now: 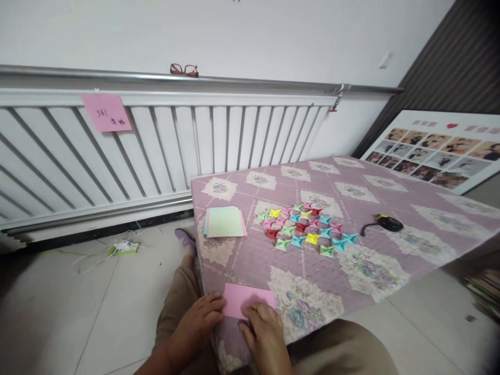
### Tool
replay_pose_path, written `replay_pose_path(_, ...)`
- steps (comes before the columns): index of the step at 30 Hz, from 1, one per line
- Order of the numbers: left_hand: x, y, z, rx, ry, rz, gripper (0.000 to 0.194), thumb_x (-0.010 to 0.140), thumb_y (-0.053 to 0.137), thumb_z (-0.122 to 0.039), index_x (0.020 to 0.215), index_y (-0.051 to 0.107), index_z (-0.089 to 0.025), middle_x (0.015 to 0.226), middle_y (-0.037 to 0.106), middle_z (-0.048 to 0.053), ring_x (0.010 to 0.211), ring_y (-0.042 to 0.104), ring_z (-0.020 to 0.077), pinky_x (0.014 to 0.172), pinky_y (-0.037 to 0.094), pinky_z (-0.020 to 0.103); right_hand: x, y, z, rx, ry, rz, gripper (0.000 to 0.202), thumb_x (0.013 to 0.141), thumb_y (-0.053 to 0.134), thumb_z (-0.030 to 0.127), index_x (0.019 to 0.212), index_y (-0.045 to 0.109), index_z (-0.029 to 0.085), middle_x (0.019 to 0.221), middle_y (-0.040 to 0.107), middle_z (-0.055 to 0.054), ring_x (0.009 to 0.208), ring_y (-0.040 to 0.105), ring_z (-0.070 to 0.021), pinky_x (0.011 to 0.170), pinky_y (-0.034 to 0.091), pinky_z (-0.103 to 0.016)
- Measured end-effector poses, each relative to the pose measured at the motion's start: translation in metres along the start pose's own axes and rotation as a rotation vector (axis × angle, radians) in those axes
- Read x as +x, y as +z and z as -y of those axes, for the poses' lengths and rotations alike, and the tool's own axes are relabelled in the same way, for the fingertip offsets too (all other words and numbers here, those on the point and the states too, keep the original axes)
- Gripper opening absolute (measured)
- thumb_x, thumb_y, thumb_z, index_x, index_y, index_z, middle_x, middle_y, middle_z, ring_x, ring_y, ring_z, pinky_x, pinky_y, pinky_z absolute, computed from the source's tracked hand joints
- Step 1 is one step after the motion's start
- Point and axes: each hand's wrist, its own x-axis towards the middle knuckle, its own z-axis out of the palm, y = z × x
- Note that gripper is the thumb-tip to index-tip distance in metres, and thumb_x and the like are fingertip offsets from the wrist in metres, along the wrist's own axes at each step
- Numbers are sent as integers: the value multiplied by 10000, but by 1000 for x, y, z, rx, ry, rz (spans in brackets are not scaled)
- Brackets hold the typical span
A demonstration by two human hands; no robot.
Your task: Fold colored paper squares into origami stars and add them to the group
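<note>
A rectangle of pink paper, apparently folded, lies at the near left corner of the cloth-covered table. Against its left edge rests my left hand, its fingers stretched out and lying low on the cloth. My right hand is bent over the lower right part, with curled fingers closed on the paper's near edge; the fingertips partly hide that edge. Farther back sits a stack of coloured paper sheets, pale green on top. To its right stand several small folded paper pieces in green, yellow, red, blue and pink.
A black tape measure or cord-like item lies on the floral tablecloth. Behind are a white radiator, a pink note and glasses on a pipe. A photo board leans at right; a power strip lies on the floor.
</note>
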Motion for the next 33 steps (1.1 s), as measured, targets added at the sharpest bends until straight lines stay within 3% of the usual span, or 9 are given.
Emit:
replay_pose_path(5,10,-11,-10,-136,-150,22,290,808,431,-39,1001,578,-197,1102,642,66,1147,524,183,993,431,377,2,1,-9,-80,-36,19,83,830,570,188,845,621,252,817,618,-1,780,560,-198,727,402,-321)
replay_pose_path(9,20,-12,-18,-92,-222,29,268,773,543,-118,1022,587,-206,1109,618,74,1051,555,217,922,455,391,2,1,-11,-136,-114,14,137,899,492,218,841,614,239,802,607,-4,765,536,-194,729,383,-323)
replay_pose_path(13,28,-6,-18,53,-182,-4,269,783,543,-117,1029,594,-211,1128,600,67,1060,525,235,925,421,402,2,1,-11,-179,-166,-5,227,940,406,207,825,601,221,795,595,-16,758,517,-187,736,377,-317)
replay_pose_path(16,34,-3,-16,135,-163,-11,119,833,508,-128,854,601,-200,972,617,35,909,540,195,822,424,344,1,2,-10,-181,-178,-35,238,943,392,202,816,593,214,792,586,-21,753,505,-188,727,370,-320)
replay_pose_path(21,38,-7,-23,235,-122,-93,209,870,443,-142,689,540,-183,737,548,20,703,464,172,667,369,317,-6,6,-7,-185,-156,-93,213,932,394,181,887,599,214,847,598,-34,759,512,-194,714,372,-332)
replay_pose_path(28,25,-21,-58,119,0,-188,175,855,446,-107,755,564,-191,712,525,14,694,477,161,679,390,310,-13,5,-12,-137,-201,-98,258,887,367,74,921,587,204,894,626,-46,823,582,-182,766,455,-294)
replay_pose_path(33,9,-19,-64,28,10,-233,167,829,473,-122,957,571,-165,851,576,58,804,526,185,737,445,320,-16,-2,-25,9,-168,-74,252,860,404,74,961,587,215,947,639,-43,858,617,-159,761,503,-246)
